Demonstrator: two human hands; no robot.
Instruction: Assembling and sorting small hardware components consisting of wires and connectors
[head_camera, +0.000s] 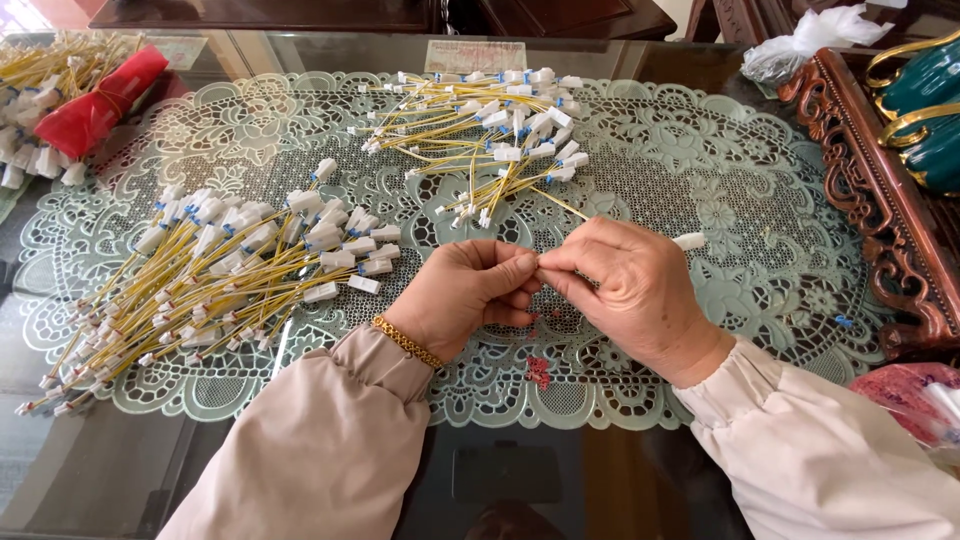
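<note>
Nearest, two beige sleeves reach in over the dark glass tabletop (520, 480) onto the pale green lace doily (760, 250), the landmark here. Above the doily's near-centre the left hand (465, 295) and right hand (630, 285) meet fingertip to fingertip, both pinched on one thin yellow wire lead with a white plastic connector (688, 241); the connector pokes out just past the right hand's knuckles, and the wire's other end is hidden between the fingers. The left wrist, with a gold bracelet (405, 342), is bent inward, fingers curled; the right hand is arched palm down, thumb and forefinger closed on the wire.

The step in hand looks like working a single lead at its hidden end, by my reading; the next move likely calls for a fine, steady two-finger grip rather than force.

On the doily's left side lies a fanned heap of yellow leads (215, 270). At its far centre sits a looser pile (490, 125). Beyond the doily's far-left edge, a bundle bound in red wrap (95, 100).
</note>
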